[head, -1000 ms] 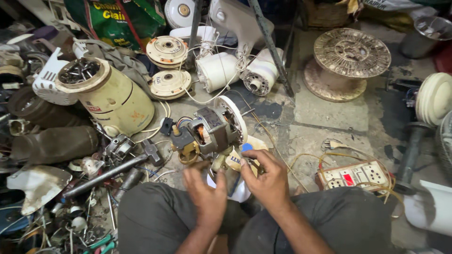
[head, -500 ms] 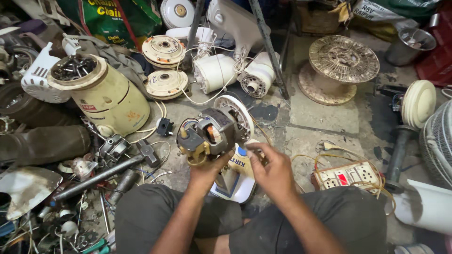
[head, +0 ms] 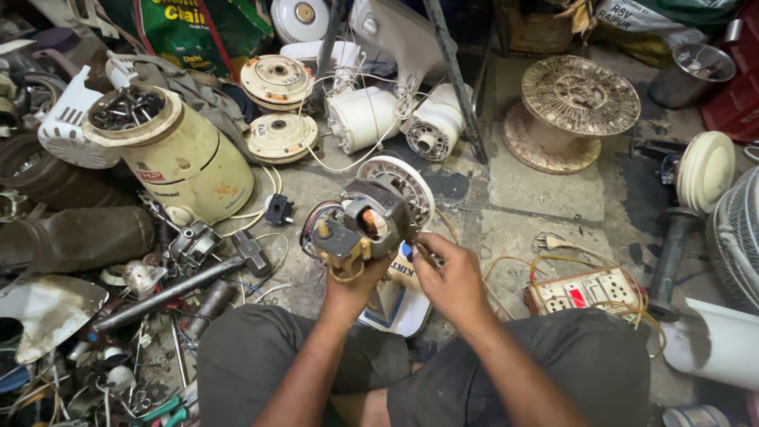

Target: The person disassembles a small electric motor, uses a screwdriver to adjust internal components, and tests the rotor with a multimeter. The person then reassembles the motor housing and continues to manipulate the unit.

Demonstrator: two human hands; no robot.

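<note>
A small fan motor [head: 362, 225] with copper windings and coloured wires is lifted above the floor in front of my knees. My left hand [head: 352, 286] grips it from underneath. My right hand [head: 449, 278] is closed at the motor's right side, fingers pinching near its edge; what they pinch is too small to make out. Beneath the hands stands a white fan base [head: 395, 304] with a blue and yellow label, and a round white grille cover [head: 407, 183] lies just behind the motor.
A cream mixer body [head: 186, 170] full of screws stands at left. Round motor covers [head: 277, 79], white fan housings [head: 364, 119], an empty wire spool [head: 573, 111], a power strip [head: 589, 291] with yellow wire, a hammer [head: 190, 285] and scrap clutter surround me.
Both hands have lifted the motor a little and turned it toward me. The view has shifted slightly; the right hand has moved from the base up to the motor's side.
</note>
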